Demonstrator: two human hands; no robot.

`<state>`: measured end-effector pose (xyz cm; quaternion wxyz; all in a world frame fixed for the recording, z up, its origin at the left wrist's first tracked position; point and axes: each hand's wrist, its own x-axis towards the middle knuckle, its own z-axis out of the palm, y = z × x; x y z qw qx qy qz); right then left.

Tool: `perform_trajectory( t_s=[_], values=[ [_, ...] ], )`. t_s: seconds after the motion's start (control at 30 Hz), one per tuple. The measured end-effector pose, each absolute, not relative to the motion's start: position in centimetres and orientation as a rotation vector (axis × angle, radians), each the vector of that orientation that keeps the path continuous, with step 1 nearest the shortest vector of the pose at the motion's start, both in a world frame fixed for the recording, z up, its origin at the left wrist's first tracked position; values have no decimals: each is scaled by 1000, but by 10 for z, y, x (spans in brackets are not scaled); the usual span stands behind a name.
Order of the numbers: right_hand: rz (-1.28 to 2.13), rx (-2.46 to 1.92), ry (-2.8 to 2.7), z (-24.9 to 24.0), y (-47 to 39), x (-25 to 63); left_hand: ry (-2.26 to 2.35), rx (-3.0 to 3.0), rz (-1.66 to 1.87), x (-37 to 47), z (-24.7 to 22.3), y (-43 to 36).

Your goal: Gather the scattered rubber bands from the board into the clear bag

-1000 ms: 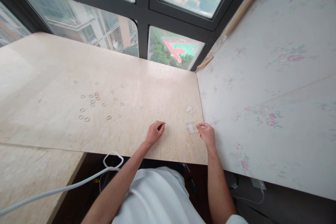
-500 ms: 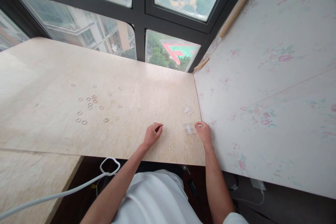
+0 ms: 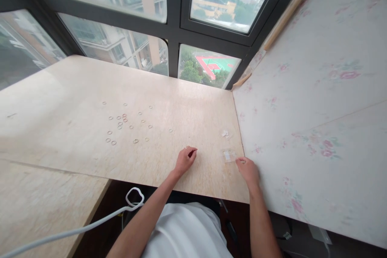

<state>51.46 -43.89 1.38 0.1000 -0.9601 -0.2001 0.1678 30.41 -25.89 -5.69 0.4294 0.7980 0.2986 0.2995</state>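
Note:
On the beige marbled surface, several thin rings [image 3: 120,123] lie scattered to the left, one [image 3: 171,130] apart from the others. My left hand [image 3: 186,159] is closed near the middle, thumb and index finger pinched together; anything between the fingertips is too small to make out. A small clear plastic packet [image 3: 229,155] lies at the right, with my right hand [image 3: 247,168] at its right edge. Its thumb and fingertips are pinched together, and I cannot make out whether they grip the packet. Behind the packet sits a small whitish clear piece [image 3: 225,134].
Dark-framed windows [image 3: 173,32] rise behind the surface [image 3: 199,109]. A wall with floral paper [image 3: 290,100] borders the right side. A white tube with a looped end [image 3: 90,225] crosses the lower left, below the front edge.
The camera view has shifted, so the scene sits further right and lower. My right hand has drawn slightly back toward the front edge beside the packet. My left hand keeps its pinch.

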Motion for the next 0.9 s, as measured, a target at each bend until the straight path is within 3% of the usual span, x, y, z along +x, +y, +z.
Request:
perform_trajectory(
  t_s=[0.3, 0.63, 0.9],
  values=[
    [520, -2851, -619, 9, -443, 507, 756, 1950, 744, 302, -53, -262],
    [266, -2717, -649, 2, -451, 495, 718, 1899, 736, 287, -51, -261],
    [440, -2571, -925, -29, -445, 429, 1140, 1852, 889, 204, -40, -185]
  ],
)
